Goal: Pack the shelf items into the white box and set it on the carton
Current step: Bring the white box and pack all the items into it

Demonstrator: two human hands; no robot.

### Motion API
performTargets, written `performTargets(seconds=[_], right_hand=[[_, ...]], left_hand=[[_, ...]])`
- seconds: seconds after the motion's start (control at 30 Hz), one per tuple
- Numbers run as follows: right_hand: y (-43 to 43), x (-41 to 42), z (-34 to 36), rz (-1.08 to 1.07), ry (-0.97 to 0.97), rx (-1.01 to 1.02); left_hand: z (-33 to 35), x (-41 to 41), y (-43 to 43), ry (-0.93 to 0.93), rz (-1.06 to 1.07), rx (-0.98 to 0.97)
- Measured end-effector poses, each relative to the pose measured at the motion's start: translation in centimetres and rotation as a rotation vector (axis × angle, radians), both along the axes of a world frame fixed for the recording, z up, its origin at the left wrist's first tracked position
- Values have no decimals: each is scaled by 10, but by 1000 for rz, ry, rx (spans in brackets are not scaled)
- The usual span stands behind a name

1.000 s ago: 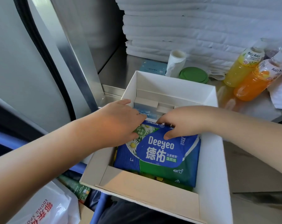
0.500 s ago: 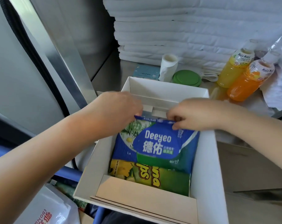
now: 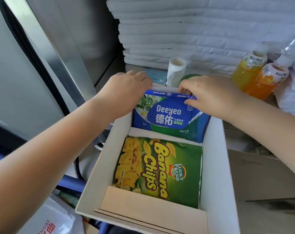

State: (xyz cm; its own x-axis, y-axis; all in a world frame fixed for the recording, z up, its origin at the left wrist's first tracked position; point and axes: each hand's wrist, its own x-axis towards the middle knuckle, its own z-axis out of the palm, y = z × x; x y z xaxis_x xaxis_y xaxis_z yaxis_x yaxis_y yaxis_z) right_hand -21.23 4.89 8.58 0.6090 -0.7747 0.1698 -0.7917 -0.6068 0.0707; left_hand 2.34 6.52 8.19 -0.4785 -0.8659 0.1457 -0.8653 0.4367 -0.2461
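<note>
The white box (image 3: 216, 166) stands open below me, its far end against the steel shelf. A green bag of banana chips (image 3: 160, 169) lies flat on its floor. A blue and green pack of Deeyeo wet wipes (image 3: 168, 119) leans tilted against the box's far wall. My left hand (image 3: 126, 92) is at the pack's upper left corner, fingers curled over the box's far edge. My right hand (image 3: 209, 93) pinches the pack's top edge at the right. The carton is not in view.
On the shelf behind the box stand a white paper roll (image 3: 176, 70), a green lid (image 3: 190, 77), a light blue packet (image 3: 156, 76) and two orange juice bottles (image 3: 261, 76). Stacked white cloth (image 3: 194, 31) fills the back. A white plastic bag (image 3: 47, 222) lies lower left.
The wipes pack has slid from over the chips to the box's far end and now stands tilted. Both hands moved away from me with it. The banana chips bag is uncovered.
</note>
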Motion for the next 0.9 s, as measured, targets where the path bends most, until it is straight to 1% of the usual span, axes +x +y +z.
performTargets(seconds=[0.07,0.13,0.2,0.23,0.27,0.33,0.4,0.47,0.57,0.73,0.9], right_hand=[[6,-4,-1,38,-27,-57],[13,-6,1,69,-73,-73],[20,-6,4,73,-110,9],[25,-5,4,71,-85,112],[29,-3,3,76,-10,241],[40,5,-6,105,216,467],[52,15,-18,139,379,578],[59,21,-27,152,455,622],[59,23,-30,151,525,645],[63,22,-32,142,579,654],[76,20,-40,151,627,601]], left_hand=[[3,-2,9,-14,-54,7],[5,-7,23,-45,-135,79],[0,-13,38,-52,-184,216],[-6,-15,46,-39,-189,273],[-13,-17,53,-37,-191,327],[-29,-21,65,-115,-176,484],[-43,-24,71,-219,-162,611],[-51,-24,73,-260,-165,635],[-55,-20,72,-254,-200,620],[-58,-19,73,-252,-220,630],[-73,-16,79,-289,-241,644]])
